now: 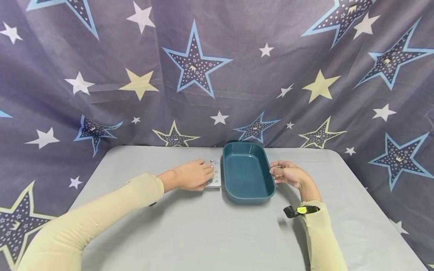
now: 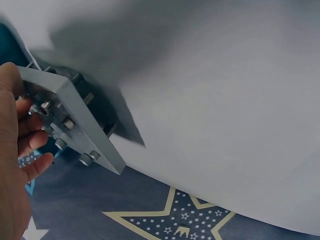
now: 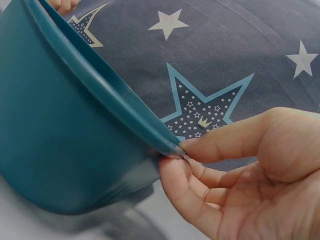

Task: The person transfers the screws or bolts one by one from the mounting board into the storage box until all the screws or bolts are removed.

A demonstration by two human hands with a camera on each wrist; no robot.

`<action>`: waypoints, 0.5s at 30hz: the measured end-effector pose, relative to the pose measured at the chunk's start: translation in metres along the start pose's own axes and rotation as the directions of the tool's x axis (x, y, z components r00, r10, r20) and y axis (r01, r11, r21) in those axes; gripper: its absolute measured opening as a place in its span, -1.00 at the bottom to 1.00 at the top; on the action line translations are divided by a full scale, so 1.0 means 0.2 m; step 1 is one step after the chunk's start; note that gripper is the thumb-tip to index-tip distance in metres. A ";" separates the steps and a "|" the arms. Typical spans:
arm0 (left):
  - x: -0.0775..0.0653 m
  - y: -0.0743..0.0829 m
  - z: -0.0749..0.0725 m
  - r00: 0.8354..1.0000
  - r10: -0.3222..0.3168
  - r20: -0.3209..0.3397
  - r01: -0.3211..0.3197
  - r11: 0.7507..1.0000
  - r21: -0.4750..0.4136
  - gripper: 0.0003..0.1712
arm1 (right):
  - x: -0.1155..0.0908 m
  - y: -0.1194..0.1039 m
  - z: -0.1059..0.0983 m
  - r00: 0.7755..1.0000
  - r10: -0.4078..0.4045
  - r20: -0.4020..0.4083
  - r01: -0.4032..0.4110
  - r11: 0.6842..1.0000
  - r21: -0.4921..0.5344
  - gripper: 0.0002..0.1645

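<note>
A silvery metal plate (image 2: 85,125), set with several screws, stands left of a teal tray (image 1: 225,177) on the grey table. My left hand (image 1: 194,175) lies over the plate's left part. In the left wrist view its thumb and forefinger pinch at a screw (image 2: 33,109), mostly hidden behind them, while the other fingers spread over the screw heads. Threaded ends stick out beneath the plate. At the tray's right side my right hand (image 1: 288,175) pinches the rim between thumb and fingers, as the right wrist view shows. The tray's inside shows no contents.
Behind the table (image 1: 190,233) hangs a dark curtain (image 1: 237,105) printed with stars, close to the far edge. A black strap with a yellow tag (image 1: 301,210) sits on the right sleeve, one end sticking out. The plate and tray stand close side by side.
</note>
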State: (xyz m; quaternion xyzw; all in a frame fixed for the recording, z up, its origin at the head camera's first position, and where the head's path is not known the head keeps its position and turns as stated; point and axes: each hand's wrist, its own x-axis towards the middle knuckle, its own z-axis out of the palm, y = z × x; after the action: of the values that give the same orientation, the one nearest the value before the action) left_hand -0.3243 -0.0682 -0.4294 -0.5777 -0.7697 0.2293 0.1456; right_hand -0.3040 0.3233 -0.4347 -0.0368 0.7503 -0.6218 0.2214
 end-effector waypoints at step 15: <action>0.00 -0.03 0.04 0.999 0.013 -0.048 -0.014 1.000 -0.020 -0.59 | 0.01 0.02 -0.01 1.000 0.002 -0.006 -0.003 1.000 -0.018 -0.54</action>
State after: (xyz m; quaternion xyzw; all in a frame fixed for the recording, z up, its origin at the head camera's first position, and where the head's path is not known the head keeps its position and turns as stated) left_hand -0.3333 -0.0721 -0.4337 -0.5898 -0.7643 0.2084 0.1567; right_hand -0.3050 0.3247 -0.4383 -0.0361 0.7566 -0.6148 0.2197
